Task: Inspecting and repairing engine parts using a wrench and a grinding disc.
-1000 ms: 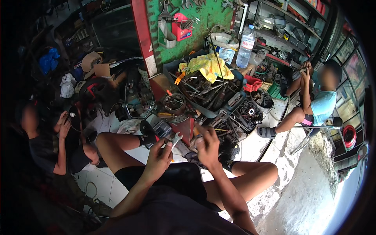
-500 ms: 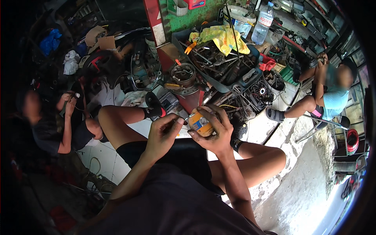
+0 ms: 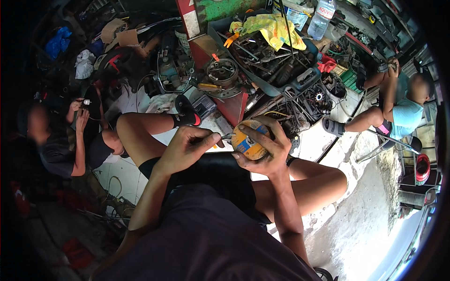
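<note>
My right hand (image 3: 272,147) grips a round yellow tin-like thing (image 3: 248,149) with a blue and white label, its flat round face tilted up. The fingers wrap its far rim and the thumb lies along the near edge. Between the thumb and bent fingers of my left hand (image 3: 185,147) sits a thin, shiny metal piece (image 3: 227,136), which reaches to the left rim of the yellow thing. Most of the metal piece is hidden in my fingers, so I cannot tell its kind. Both hands are above my lap.
Ahead stands a dark tray (image 3: 269,89) of greasy tools with a yellow cloth (image 3: 272,30) on top. A wheel hub (image 3: 221,72) and a yellow-handled screwdriver (image 3: 208,87) lie left of it. One person (image 3: 61,136) sits at left, another (image 3: 405,110) at right.
The yellow thing has turned, showing more of its round face, and moved slightly right. My left hand has shifted a little left, and the metal piece now shows between the hands.
</note>
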{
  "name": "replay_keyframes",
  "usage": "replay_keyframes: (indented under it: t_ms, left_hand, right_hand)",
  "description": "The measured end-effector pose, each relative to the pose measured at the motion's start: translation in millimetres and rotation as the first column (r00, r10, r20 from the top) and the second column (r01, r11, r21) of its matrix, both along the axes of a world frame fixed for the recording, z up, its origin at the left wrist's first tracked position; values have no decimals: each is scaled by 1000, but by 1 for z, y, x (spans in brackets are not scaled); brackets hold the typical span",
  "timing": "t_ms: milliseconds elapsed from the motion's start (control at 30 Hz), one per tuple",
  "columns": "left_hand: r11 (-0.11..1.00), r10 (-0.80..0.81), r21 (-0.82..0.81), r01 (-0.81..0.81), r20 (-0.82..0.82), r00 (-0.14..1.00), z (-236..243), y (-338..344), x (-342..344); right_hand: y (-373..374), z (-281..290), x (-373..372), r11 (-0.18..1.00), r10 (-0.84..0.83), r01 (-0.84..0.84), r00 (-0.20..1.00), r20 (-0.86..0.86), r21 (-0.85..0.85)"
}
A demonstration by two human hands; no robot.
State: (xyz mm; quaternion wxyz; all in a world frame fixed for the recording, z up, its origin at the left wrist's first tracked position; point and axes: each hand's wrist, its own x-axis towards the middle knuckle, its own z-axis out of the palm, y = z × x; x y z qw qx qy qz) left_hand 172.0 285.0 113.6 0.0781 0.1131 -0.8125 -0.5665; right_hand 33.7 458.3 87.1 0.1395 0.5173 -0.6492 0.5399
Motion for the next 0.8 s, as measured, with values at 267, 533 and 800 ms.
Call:
replay_keyframes:
  t_ms: [267, 533, 800]
  left_hand:
    - [994, -82, -61, 85, 56, 995, 10, -15, 1]
    - [992, -93, -85, 95, 34, 995, 14, -13, 2]
    - [988, -127, -86, 129, 29, 992, 12, -14, -1]
  right_hand:
    - [-2, -5, 0, 998, 63, -63, 997, -34, -7]
    - [1, -2, 5, 999, 30, -30, 999, -19, 20]
    - [0, -3, 3, 999, 32, -32, 999, -8, 34]
